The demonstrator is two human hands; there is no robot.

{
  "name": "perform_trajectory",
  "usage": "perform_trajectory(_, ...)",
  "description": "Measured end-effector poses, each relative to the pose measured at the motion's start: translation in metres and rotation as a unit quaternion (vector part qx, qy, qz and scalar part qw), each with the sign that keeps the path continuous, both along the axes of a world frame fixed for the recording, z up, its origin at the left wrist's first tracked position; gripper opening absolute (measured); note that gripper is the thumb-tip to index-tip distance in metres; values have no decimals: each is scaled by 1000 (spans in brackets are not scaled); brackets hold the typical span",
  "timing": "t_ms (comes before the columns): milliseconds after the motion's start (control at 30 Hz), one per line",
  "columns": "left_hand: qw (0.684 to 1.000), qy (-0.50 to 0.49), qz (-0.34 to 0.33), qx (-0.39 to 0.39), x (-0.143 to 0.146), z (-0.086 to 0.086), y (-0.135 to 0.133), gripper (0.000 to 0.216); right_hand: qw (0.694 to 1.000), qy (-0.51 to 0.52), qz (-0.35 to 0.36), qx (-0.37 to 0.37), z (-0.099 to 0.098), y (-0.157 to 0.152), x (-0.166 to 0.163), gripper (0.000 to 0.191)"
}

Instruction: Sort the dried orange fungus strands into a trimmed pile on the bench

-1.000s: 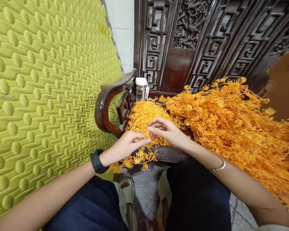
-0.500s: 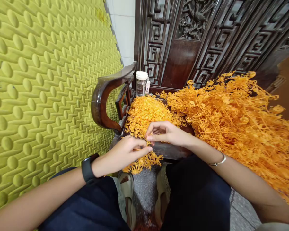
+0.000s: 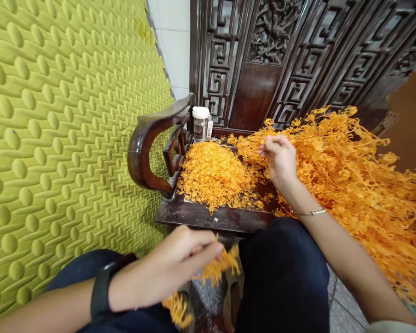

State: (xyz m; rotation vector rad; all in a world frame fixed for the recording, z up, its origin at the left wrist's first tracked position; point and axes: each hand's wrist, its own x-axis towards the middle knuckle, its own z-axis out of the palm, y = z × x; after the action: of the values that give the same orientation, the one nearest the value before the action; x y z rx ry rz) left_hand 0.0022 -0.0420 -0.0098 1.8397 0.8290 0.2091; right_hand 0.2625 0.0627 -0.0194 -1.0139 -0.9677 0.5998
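My left hand (image 3: 169,268), a dark band on its wrist, pinches thumb to fingers over the bench's front edge. Orange plastic flower sprigs (image 3: 217,270) hang from its grip above the floor. Up and to the right, my right hand (image 3: 282,159) is closed at the near left side of a big tangled heap of orange plastic flower stems (image 3: 339,171). What its fingertips hold, if anything, I cannot make out. Between and beyond the hands, a mound of small loose orange plastic blossoms (image 3: 211,175) lies on the dark wooden bench seat (image 3: 201,216).
A curved wooden armrest (image 3: 136,152) borders the seat on the left, beside a yellow-green textured wall panel (image 3: 72,129). A clear jar with a white lid (image 3: 200,124) stands at the back corner. Behind rises a carved wooden backrest (image 3: 256,99).
My hands have parted. The right moved up and right to the large heap, while the left came down and nearer with the orange sprigs hanging from it.
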Motion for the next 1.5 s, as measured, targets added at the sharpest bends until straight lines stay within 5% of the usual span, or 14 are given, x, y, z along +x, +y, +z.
perform_trajectory(100,999,-9,-43,13,3,-6,-9,41,995,-41,-51,80,-1,5,12,12)
perform_trajectory(300,996,-56,5,-62,13,-28,13,34,961,-133,-105,220,-1,-7,-19,10)
perform_trajectory(500,981,-158,83,-82,7,-21,35,24,917,-395,52,29,-20,4,-8,59)
perform_trajectory(600,971,-191,137,-47,2,-16,48,22,894,-427,121,-60,-25,4,-5,54)
perform_trajectory(800,963,-196,183,27,-5,-16,69,22,891,-359,270,-72,-6,-21,-24,32)
perform_trajectory(933,974,-163,141,64,-5,-19,69,25,844,-386,368,-47,4,-40,-41,46)
perform_trajectory(1000,980,-143,111,81,-4,-19,67,26,820,-440,364,-22,3,-46,-47,56)
perform_trajectory(1200,984,-94,73,133,-7,-20,62,29,770,-550,315,75,0,-48,-49,22)
perform_trajectory(1500,989,-64,81,110,-6,-11,54,29,813,-491,310,41,2,-42,-41,22)
